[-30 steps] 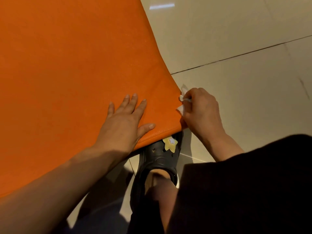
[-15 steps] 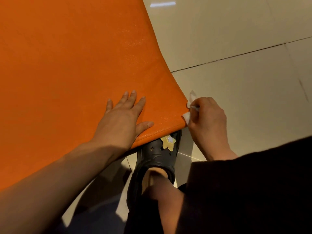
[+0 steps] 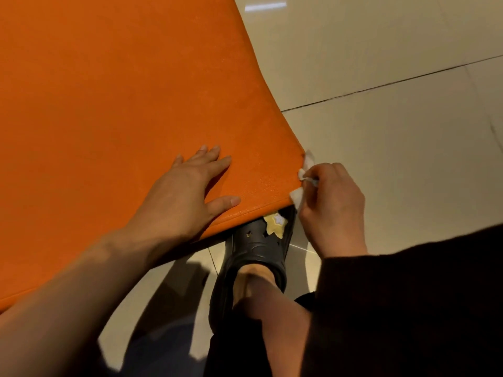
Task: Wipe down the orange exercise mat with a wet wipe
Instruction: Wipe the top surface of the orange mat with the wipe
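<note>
The orange mat (image 3: 114, 110) is lying across the tiled floor (image 3: 394, 148), filling the space ahead of and to the left of both hands. The left hand (image 3: 185, 197) is resting flat on the mat near its near corner, fingers straight and spread, thumb pointing toward the right hand. The right hand (image 3: 330, 205) is sitting just off the mat's right edge, its fingers curled around a crumpled white wipe (image 3: 302, 183) and pressing it against that edge close to the corner. Bits of the wipe are sticking out above and below the knuckles. Below the two hands, a black clog (image 3: 253, 257) with a yellow star charm (image 3: 275, 223) is poking its toe under the mat's near edge. A dark sleeve (image 3: 408, 308) is covering the right forearm.
</note>
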{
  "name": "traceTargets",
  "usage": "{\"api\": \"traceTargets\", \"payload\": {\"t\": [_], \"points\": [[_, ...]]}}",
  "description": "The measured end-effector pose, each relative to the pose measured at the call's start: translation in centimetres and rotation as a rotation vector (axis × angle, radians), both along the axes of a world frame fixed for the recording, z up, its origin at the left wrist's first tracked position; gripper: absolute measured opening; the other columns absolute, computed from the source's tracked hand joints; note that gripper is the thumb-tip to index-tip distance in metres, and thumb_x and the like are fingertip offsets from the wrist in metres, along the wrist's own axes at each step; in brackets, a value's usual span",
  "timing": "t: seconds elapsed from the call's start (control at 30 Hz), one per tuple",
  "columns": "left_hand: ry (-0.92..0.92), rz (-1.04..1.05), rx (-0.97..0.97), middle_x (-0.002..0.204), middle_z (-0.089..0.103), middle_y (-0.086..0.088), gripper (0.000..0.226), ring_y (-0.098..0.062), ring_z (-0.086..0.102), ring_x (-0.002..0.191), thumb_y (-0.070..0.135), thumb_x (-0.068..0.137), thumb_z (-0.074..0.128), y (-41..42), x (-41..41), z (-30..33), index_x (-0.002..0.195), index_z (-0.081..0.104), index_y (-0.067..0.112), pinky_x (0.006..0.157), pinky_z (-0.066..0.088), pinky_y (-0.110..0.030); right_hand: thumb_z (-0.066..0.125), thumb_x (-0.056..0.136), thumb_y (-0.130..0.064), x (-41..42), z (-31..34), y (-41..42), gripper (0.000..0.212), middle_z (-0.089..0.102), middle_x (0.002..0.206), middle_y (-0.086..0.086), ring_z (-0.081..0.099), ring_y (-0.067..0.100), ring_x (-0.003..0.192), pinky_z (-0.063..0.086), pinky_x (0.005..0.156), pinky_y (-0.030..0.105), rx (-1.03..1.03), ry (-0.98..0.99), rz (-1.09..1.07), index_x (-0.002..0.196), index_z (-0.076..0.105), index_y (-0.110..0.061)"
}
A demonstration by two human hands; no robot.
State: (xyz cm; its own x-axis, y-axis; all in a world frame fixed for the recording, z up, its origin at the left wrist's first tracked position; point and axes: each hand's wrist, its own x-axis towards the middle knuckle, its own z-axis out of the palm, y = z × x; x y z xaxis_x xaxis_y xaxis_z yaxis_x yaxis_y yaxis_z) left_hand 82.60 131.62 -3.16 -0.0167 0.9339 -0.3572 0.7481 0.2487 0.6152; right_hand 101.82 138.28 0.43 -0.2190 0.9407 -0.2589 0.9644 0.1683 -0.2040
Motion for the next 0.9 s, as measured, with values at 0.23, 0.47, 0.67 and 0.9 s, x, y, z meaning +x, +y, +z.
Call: {"api": "traceTargets", "payload": {"t": [0.23, 0.47, 0.67, 0.9], "points": [[-0.004, 0.083, 0.023, 0.155, 0.027, 0.010, 0.076, -0.006, 0.018, 0.144, 0.041, 0.079, 0.073, -2.1, -1.2, 0.1, 0.146, 0.039, 0.027, 0.119, 0.016, -0.033, 0.073, 0.079, 0.000, -5.2, -0.2, -3.4, 0.024, 0.057, 0.094, 0.011, 0.055, 0.026, 0.084, 0.031, 0.067, 0.027, -0.100, 0.121, 0.569, 0.102, 0.064, -0.003], [-0.003, 0.121, 0.017, 0.154, 0.030, 0.011, 0.072, -0.006, 0.020, 0.144, 0.033, 0.081, 0.074, -2.1, -1.9, 0.4, 0.144, 0.041, 0.029, 0.118, 0.017, -0.031, 0.062, 0.090, -0.010, -4.5, -0.4, -2.4, 0.014, 0.056, 0.098, 0.010, 0.053, 0.023, 0.088, 0.036, 0.071, 0.027, 0.042, 0.147, 0.409, 0.103, 0.063, -0.005], [0.036, 0.173, 0.030, 0.153, 0.034, 0.007, 0.058, -0.011, 0.028, 0.142, 0.025, 0.089, 0.067, -2.1, -2.2, -0.1, 0.143, 0.045, 0.024, 0.117, 0.022, -0.033, 0.074, 0.076, -0.002, -5.9, -1.3, -1.9, 0.041, 0.052, 0.108, 0.009, 0.046, 0.016, 0.086, 0.032, 0.068, 0.022, -0.115, 0.128, 0.756, 0.114, 0.061, -0.005], [0.088, 0.242, 0.043, 0.153, 0.036, 0.002, 0.058, -0.015, 0.032, 0.141, 0.024, 0.088, 0.067, -1.5, -3.1, -0.5, 0.143, 0.045, 0.021, 0.116, 0.025, -0.033, 0.069, 0.084, -0.010, -7.3, -1.8, -0.7, 0.025, 0.052, 0.119, 0.013, 0.053, 0.024, 0.095, 0.047, 0.085, 0.032, -0.006, 0.189, 0.592, 0.107, 0.063, -0.004]]}}
